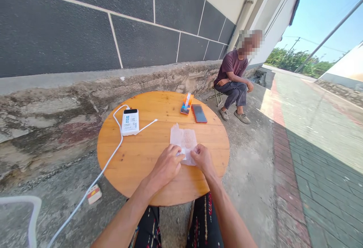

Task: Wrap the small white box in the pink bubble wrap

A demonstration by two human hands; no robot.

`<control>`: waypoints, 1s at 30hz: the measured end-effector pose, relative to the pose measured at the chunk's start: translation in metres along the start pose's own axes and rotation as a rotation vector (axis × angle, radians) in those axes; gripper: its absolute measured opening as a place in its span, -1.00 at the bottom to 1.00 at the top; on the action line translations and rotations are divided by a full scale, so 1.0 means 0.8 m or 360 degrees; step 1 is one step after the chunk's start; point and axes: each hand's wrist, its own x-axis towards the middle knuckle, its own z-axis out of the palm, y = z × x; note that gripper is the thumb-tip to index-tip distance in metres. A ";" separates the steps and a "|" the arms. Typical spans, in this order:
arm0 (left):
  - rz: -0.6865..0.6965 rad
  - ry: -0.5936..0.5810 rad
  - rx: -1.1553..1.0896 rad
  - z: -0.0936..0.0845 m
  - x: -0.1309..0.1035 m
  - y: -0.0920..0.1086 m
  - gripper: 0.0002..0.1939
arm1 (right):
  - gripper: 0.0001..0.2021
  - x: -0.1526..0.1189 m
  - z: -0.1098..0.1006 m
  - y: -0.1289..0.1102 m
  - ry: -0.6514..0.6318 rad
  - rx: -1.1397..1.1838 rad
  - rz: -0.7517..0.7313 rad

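A thin, whitish, see-through sheet with creases lies on the round wooden table, and I cannot tell if it is paper or plastic. At its lower left edge my left hand is closed, thumb and fingers pinching the sheet. My right hand has its fingers curled in a pinch at the lower right edge. Between the two hands a small brighter white patch shows, perhaps a folded part. Beyond the sheet are a phone with a red edge and an orange-and-blue tape dispenser-like object.
On the left of the table a white power bank has a white cable running off the edge. A small red-and-white box lies on the ground. A seated person is beyond the table, near the tiled wall.
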 end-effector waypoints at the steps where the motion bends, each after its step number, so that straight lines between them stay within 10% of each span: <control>1: -0.0002 -0.0007 -0.0001 0.000 0.000 0.000 -0.71 | -0.90 0.000 0.000 -0.002 0.0001 -0.0003 -0.0002; 30: -0.0011 -0.0038 -0.0026 -0.008 0.003 0.002 -0.71 | -0.73 0.007 0.003 -0.020 -0.0181 0.0573 0.0176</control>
